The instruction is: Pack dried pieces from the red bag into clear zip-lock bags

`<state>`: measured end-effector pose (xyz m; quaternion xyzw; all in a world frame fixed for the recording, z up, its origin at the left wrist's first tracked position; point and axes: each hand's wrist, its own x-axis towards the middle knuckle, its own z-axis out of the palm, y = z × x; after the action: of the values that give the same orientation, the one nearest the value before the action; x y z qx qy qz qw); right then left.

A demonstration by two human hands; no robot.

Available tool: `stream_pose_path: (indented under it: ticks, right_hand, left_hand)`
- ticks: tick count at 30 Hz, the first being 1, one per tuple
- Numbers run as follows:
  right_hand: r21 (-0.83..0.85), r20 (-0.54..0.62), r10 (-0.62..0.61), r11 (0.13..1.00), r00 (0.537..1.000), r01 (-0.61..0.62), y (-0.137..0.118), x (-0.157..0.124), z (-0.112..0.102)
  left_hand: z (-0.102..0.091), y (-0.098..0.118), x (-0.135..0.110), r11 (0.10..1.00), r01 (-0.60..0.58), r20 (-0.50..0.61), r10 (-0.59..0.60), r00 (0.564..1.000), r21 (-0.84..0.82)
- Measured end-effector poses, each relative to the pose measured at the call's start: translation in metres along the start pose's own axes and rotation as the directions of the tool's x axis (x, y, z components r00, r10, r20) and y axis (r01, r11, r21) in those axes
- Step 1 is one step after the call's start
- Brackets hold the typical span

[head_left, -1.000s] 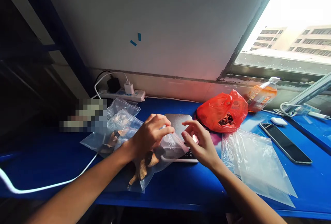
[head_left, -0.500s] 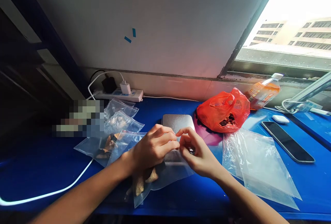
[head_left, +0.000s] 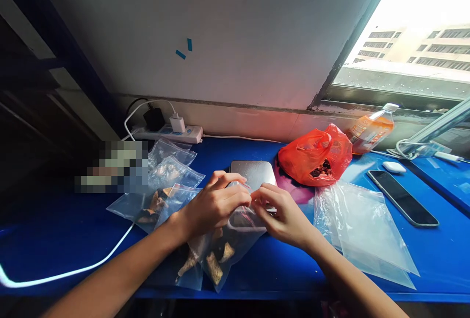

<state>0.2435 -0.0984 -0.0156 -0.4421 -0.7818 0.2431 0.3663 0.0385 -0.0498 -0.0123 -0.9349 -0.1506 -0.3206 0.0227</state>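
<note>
My left hand and my right hand meet over the middle of the table, fingers pinched at the top edge of a clear zip bag. Brown dried chunks sit low in this bag, which hangs toward me. Behind it lies a flat silver scale, its front part seen through the plastic. Another zip bag with a dried piece lies under my left forearm and hand. My fingers partly hide the bag's opening, so I cannot tell whether it is sealed.
More zip bags with dried pieces lie at left. A red plastic bag with dark dried pieces stands right of the scale, near an orange drink bottle. Flat zip bags, a phone and a power strip are also here.
The held bag has swung right and its chunks now show lower and more plainly. My left hand's upper fingers have lifted, and my right fingers have closed together at the bag's edge.
</note>
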Motion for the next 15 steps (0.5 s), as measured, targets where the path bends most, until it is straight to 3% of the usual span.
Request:
stream_pose_path:
  ticks: [5,8,10,12,15]
  right_hand:
    - [-0.005,0.035,-0.066,0.998,0.997,0.066,-0.008,-0.004,-0.004]
    - [0.114,-0.060,-0.118,0.986,0.991,0.124,-0.014,-0.001,-0.016]
    - [0.218,-0.185,-0.063,0.971,0.981,0.103,-0.016,-0.003,-0.026]
    - [0.368,-0.347,0.071,0.927,0.935,0.066,-0.015,-0.010,-0.031]
    - [0.560,-0.533,0.305,0.827,0.789,0.059,-0.005,-0.036,-0.023]
  left_hand:
    - [-0.004,-0.017,-0.001,0.984,0.148,0.042,-0.152,0.987,0.095]
    - [-0.010,-0.028,0.002,0.976,0.155,0.060,-0.166,0.984,0.153]
    - [-0.019,-0.031,0.011,0.974,0.146,0.015,-0.150,0.989,0.171]
    - [-0.033,-0.028,0.026,0.976,0.145,-0.087,-0.132,0.987,0.163]
    - [-0.058,-0.017,0.053,0.982,0.146,-0.260,-0.112,0.959,0.117]
